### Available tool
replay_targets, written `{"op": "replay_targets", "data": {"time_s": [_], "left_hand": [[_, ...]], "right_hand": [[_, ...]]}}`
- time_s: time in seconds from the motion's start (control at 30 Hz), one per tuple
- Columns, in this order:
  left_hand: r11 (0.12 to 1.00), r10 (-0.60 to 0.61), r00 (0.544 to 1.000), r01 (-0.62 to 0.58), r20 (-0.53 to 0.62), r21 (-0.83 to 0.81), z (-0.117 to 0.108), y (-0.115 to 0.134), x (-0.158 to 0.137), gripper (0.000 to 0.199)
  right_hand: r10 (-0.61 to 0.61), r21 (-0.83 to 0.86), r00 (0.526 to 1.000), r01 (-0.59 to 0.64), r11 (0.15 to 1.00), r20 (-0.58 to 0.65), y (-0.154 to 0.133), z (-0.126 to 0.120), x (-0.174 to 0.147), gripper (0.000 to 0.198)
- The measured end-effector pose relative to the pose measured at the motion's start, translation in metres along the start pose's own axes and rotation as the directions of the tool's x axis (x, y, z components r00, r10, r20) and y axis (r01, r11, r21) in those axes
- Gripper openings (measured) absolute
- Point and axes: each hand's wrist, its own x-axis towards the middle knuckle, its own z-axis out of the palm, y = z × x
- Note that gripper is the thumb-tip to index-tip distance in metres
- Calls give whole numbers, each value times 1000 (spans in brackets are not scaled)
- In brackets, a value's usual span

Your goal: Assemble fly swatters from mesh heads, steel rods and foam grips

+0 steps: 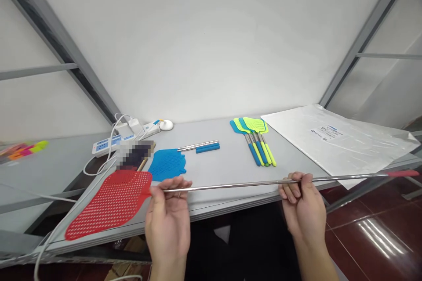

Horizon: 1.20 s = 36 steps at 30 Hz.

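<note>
A red fly swatter with its metal rod drawn out long lies across both hands, above the table's front edge. My left hand pinches the rod close to the perforated red head, palm up. Further along, my right hand grips the rod, whose red handle end reaches the far right. Behind the left hand, blue swatter heads lie on the table beside metal rods with blue handles. Several blue and yellow-green swatters with short rods are fanned out at the back.
A white plastic package with a label covers the table's right side. At the back left are a power strip, white chargers and cables, and a round white device. Grey metal frame posts stand at either side; bright-coloured items lie far left.
</note>
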Motion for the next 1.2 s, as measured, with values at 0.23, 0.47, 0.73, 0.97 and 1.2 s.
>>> {"op": "replay_targets", "data": {"time_s": [0.23, 0.47, 0.73, 0.97, 1.2], "left_hand": [[995, -93, 995, 94, 21, -42, -3, 5, -18, 24], [994, 53, 999, -52, -5, 99, -3, -3, -26, 44], [973, 200, 979, -196, -22, 118, -2, -5, -32, 27], [967, 233, 972, -233, 9, 103, -1, 6, -45, 45], [971, 176, 984, -168, -35, 173, -1, -10, -50, 38]], "right_hand": [[-25, 87, 996, 33, 996, -90, -8, 4, 8, 26], [-50, 66, 997, 55, 996, -65, -12, -1, 4, 28], [-97, 72, 993, 101, 992, -65, -16, 3, 3, 28], [-98, 71, 994, 101, 992, -48, -26, -6, 12, 27], [-115, 82, 993, 117, 990, -24, -15, 8, -2, 28]]}}
